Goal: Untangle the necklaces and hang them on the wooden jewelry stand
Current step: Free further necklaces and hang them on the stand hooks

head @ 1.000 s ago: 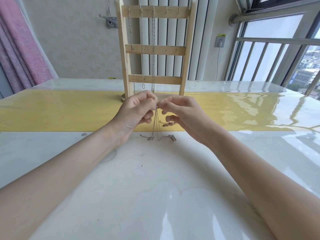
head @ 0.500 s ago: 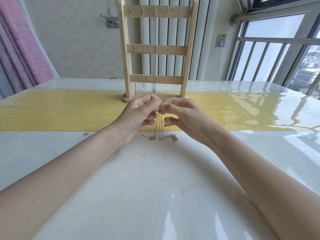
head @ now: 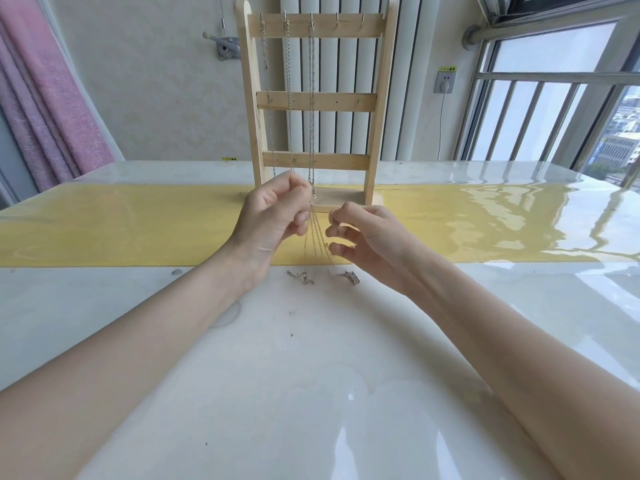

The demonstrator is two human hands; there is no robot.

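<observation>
Setting: glossy white table (head: 311, 375) crossed by a yellow runner (head: 121, 223); pale wall, white ribbed radiator and window railing behind.
Tangled necklaces (head: 316, 244): thin chains, several strands fanning downward between the two hands; the lower ends lie on the table just below the hands, one small cluster (head: 300, 276) under the left hand, one clasp-like cluster (head: 350, 277) under the right hand.
Left hand (head: 273, 213): raised slightly above the right hand, fingers curled, thumb and fingertips pinching the top of the strands at its right edge.
Right hand (head: 363, 233): just right of the strands, thumb and forefinger pinched together at the chain, other fingers loosely curled; whether every strand is held cannot be told.
Gap between hands: narrow, with the strands showing in it.
Wooden jewelry stand (head: 315, 98): upright on the runner, directly beyond both hands; two side posts, three crossbars, small hooks along the top bar.
Hung necklaces (head: 311, 98): three chains already on the top bar's left and middle hooks, hanging straight down past the lower bars; their lower ends reach just above the left hand's fingers.
Free hooks (head: 349, 19): two at the top bar's right side, beyond the right hand.
Pink curtain (head: 45, 98): far beyond the left forearm.
Wall socket (head: 445, 81): beyond the right hand, right of the stand, cord hanging from it.
</observation>
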